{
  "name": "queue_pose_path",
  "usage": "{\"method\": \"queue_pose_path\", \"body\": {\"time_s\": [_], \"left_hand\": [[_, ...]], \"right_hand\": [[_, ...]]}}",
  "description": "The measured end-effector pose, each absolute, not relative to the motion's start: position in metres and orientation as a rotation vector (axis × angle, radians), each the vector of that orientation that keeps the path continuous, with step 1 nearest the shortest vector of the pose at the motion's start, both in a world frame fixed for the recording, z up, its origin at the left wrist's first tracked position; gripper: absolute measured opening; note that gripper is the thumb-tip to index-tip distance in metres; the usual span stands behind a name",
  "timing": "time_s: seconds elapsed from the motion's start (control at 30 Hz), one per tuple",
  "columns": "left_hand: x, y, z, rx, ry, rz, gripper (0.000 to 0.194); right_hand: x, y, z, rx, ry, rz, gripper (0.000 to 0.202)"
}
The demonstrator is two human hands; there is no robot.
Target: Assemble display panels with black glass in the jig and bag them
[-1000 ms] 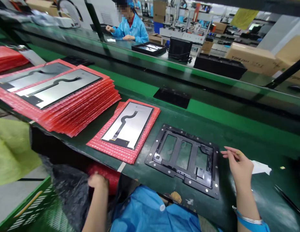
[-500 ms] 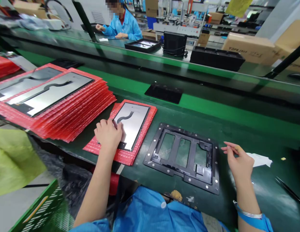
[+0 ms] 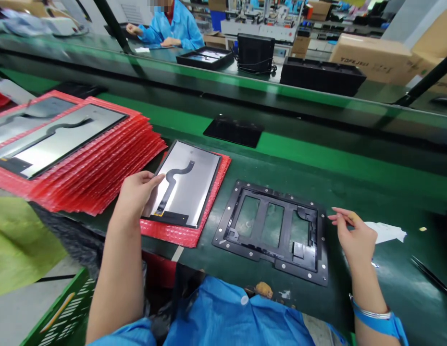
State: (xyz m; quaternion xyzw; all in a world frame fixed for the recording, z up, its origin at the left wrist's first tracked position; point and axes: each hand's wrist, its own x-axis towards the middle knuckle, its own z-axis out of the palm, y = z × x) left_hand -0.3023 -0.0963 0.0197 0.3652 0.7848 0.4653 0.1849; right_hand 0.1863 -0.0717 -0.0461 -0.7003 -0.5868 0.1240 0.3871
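Note:
My left hand [image 3: 139, 194] grips the left edge of a silver-backed display panel [image 3: 205, 180], thumb on top and fingers beneath. A dark ribbon cable [image 3: 171, 182] curves across the panel's back. That panel is slightly tilted, its left side raised off the red bubble-wrap sleeve [image 3: 183, 235] under it. My right hand [image 3: 355, 235] hovers at the right side of a black frame fixture [image 3: 261, 226], fingers loosely stretched and nothing seen in them. The fixture lies flat, with three openings and silver dots along its border.
A tall stack of red bubble-wrap sleeves [image 3: 111, 158] with another panel [image 3: 65, 137] on top stands at left. A black plate [image 3: 233, 130] lies behind. Tweezers [image 3: 430, 276] and white paper [image 3: 385, 231] are at right. A co-worker [image 3: 180, 26] sits across the bench.
My left hand has moved from lying over the panel to gripping its left edge, and that side has been raised. My right hand has hardly moved. The view has shifted slightly.

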Motion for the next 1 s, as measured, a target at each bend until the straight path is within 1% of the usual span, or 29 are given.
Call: {"method": "queue_pose_path", "body": {"time_s": [0.1,0.2,0.33,0.43,0.53,0.6,0.67,0.73,0.87,0.93,1.0], "left_hand": [[-0.295,-0.1,0.033,0.831,2.062,1.461,0.03],[-0.286,-0.106,0.043,0.747,1.913,1.594,0.032],[-0.258,-0.11,0.049,0.705,1.732,1.623,0.041],[-0.224,-0.106,0.048,0.593,1.575,1.557,0.05],[-0.188,-0.1,0.043,0.484,1.435,1.441,0.055],[-0.169,-0.097,0.038,0.479,1.341,1.389,0.052],[-0.154,-0.095,0.034,0.497,1.261,1.346,0.05],[-0.143,-0.095,0.032,0.524,1.205,1.32,0.053],[-0.125,-0.103,0.04,0.608,1.086,1.322,0.064],[-0.119,-0.107,0.047,0.662,0.968,1.299,0.064],[-0.118,-0.111,0.052,0.736,0.817,1.277,0.062]], "right_hand": [[0.188,-0.07,-0.048,-1.779,-1.457,0.329,0.037],[0.19,-0.067,-0.049,-1.759,-1.417,0.347,0.035],[0.174,-0.08,-0.037,-1.639,-1.409,0.243,0.034],[0.143,-0.108,-0.014,-1.356,-1.651,0.073,0.03],[0.103,-0.133,0.01,-0.896,-2.072,0.012,0.046],[0.081,-0.14,0.018,-0.716,-2.219,-0.002,0.044],[0.066,-0.138,0.018,-0.679,-2.276,-0.048,0.037],[0.06,-0.133,0.014,-0.707,-2.281,-0.143,0.029],[0.061,-0.125,0.011,-0.731,-2.202,-0.331,0.032],[0.067,-0.122,0.016,-0.744,-2.148,-0.308,0.033],[0.076,-0.118,0.023,-0.828,-1.949,-0.198,0.031]]}}
